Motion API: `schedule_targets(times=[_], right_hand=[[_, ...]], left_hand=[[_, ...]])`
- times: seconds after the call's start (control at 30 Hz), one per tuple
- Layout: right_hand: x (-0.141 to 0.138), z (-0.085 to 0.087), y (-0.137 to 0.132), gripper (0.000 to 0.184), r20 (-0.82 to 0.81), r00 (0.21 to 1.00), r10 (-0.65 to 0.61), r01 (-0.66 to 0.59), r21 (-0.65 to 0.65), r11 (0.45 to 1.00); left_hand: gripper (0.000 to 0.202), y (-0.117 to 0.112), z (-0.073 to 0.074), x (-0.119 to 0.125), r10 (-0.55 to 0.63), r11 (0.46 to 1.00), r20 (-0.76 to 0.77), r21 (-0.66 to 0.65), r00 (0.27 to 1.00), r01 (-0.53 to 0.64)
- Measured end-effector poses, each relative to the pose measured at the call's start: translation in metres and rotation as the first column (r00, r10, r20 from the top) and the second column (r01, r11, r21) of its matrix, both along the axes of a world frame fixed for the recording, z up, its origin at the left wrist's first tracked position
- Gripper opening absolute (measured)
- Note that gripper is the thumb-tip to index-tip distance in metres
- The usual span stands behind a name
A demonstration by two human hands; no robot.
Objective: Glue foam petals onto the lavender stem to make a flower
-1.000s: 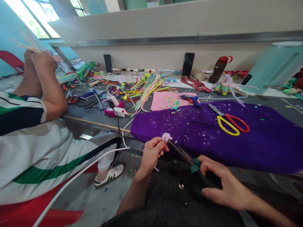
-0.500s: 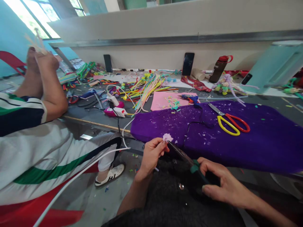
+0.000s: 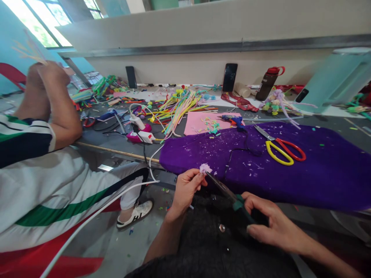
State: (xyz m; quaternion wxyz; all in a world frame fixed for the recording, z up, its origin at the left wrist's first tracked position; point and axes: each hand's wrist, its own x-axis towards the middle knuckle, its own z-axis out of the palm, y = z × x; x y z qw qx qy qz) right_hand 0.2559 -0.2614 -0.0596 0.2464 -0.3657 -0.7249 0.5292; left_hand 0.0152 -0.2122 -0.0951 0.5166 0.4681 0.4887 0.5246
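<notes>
Between the thumb and fingers of my left hand (image 3: pixel 187 190) is a small fluffy pale-lilac piece (image 3: pixel 205 168), held over the near edge of the purple cloth (image 3: pixel 315 185). My right hand (image 3: pixel 268 222) grips dark green-handled scissors (image 3: pixel 239 204), their blades pointing up and left. The blade tips touch or nearly touch the lilac piece; exact contact is too small to tell. Farther off on the cloth lie scissors with one yellow and one red handle (image 3: pixel 285 152). A blue glue gun (image 3: pixel 236 121) rests on a pink sheet (image 3: pixel 194 122) with small cut bits.
Colourful pipe cleaners (image 3: pixel 185 108) are heaped behind a power strip (image 3: pixel 141 136), whose white cable (image 3: pixel 110 204) hangs past the table edge. At the back stand a phone (image 3: pixel 230 77), a dark bottle (image 3: pixel 268 85) and a teal container (image 3: pixel 336 83). A co-worker (image 3: pixel 43 173) sits at left.
My hands, the lilac piece and the scissors stay almost in place. At left, the co-worker's raised hands have shifted slightly, and the strands in them have tilted left.
</notes>
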Motion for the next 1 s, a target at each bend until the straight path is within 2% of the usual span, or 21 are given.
schedule_targets(times=[0.23,0.37,0.5,0.63,0.73,0.83,0.9,1.0], right_hand=[[0.002,-0.006,-0.001,0.019,-0.172,0.985,0.006,-0.047,-0.236,0.971],[0.002,-0.009,-0.002,0.024,-0.270,0.962,-0.032,-0.081,-0.396,0.915],[0.000,-0.004,-0.001,0.031,-0.298,0.950,-0.090,-0.084,-0.525,0.847],[-0.005,0.001,0.002,0.033,-0.286,0.952,-0.106,-0.082,-0.574,0.815],[-0.006,0.000,0.004,0.029,-0.290,0.955,-0.065,-0.080,-0.460,0.884],[-0.005,-0.001,0.004,0.019,-0.175,0.985,-0.009,-0.030,-0.220,0.975],[-0.004,0.000,0.002,0.016,-0.055,0.998,-0.009,0.004,-0.083,0.997],[-0.001,0.003,-0.003,0.018,0.058,0.998,-0.019,0.017,0.036,0.999]], left_hand=[[0.020,0.000,-0.002,0.000,-0.003,1.000,0.013,-0.007,1.000,0.003],[0.021,0.001,-0.004,-0.001,-0.001,1.000,0.018,-0.022,1.000,0.001],[0.019,0.001,-0.006,-0.002,-0.008,1.000,0.026,-0.021,1.000,0.009],[0.019,0.000,-0.006,-0.001,-0.016,1.000,0.030,-0.016,0.999,0.017],[0.022,0.000,-0.007,0.000,-0.021,0.999,0.037,-0.023,0.999,0.022],[0.025,0.001,-0.006,0.000,-0.016,0.999,0.099,-0.045,0.995,0.020],[0.025,0.003,-0.005,-0.001,0.000,0.997,0.176,-0.070,0.984,0.012],[0.025,0.004,-0.002,-0.004,0.013,0.994,0.289,-0.111,0.957,0.020]])
